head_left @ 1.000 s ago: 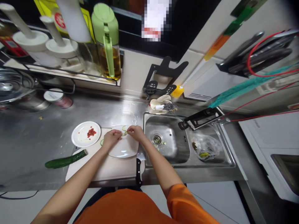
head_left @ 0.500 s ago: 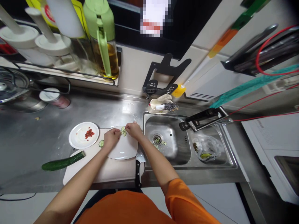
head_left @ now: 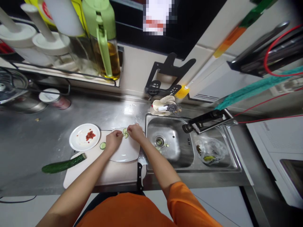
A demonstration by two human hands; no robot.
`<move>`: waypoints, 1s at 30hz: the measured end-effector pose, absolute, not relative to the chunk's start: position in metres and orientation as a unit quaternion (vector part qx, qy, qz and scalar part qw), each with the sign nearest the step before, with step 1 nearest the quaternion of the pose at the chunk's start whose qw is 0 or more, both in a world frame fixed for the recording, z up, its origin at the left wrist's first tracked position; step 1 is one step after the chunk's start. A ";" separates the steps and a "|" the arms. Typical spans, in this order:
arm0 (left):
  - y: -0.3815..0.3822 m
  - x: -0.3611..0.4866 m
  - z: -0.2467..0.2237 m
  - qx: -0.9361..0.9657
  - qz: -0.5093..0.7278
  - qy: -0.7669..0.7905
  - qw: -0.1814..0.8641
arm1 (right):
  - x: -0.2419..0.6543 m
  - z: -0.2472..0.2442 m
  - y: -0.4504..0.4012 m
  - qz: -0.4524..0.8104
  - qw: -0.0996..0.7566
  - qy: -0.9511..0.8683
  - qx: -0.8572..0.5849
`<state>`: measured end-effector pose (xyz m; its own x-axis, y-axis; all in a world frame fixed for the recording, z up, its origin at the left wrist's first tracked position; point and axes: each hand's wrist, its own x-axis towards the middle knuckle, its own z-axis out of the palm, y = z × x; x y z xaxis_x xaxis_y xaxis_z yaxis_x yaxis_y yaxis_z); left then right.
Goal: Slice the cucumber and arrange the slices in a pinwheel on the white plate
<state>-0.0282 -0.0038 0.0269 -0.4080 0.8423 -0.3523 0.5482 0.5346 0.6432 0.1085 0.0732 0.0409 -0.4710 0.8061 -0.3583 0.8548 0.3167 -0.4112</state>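
Over a white squarish plate on the cutting board, both hands work close together at a small group of cucumber slices near the far rim. My left hand is closed in a pinch at the left side of the slices. From the right, my right hand pinches at their upper right edge. Its fingertips partly cover the slice there. Another cucumber piece lies on the board, left of my left hand. A knife with a black handle rests at the plate's right side, its blade partly hidden.
A round white plate holds chopped red bits. A long cucumber reaches over the white cutting board's left edge. To the right is a sink with scraps by its drain and a plastic bag beside it, under the black faucet.
Hands, slices and plate look almost the same as before. The view has shifted very slightly.
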 end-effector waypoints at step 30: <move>-0.004 -0.028 0.014 0.546 0.187 0.780 0.243 | 0.107 0.032 0.061 -0.196 0.038 0.838 0.508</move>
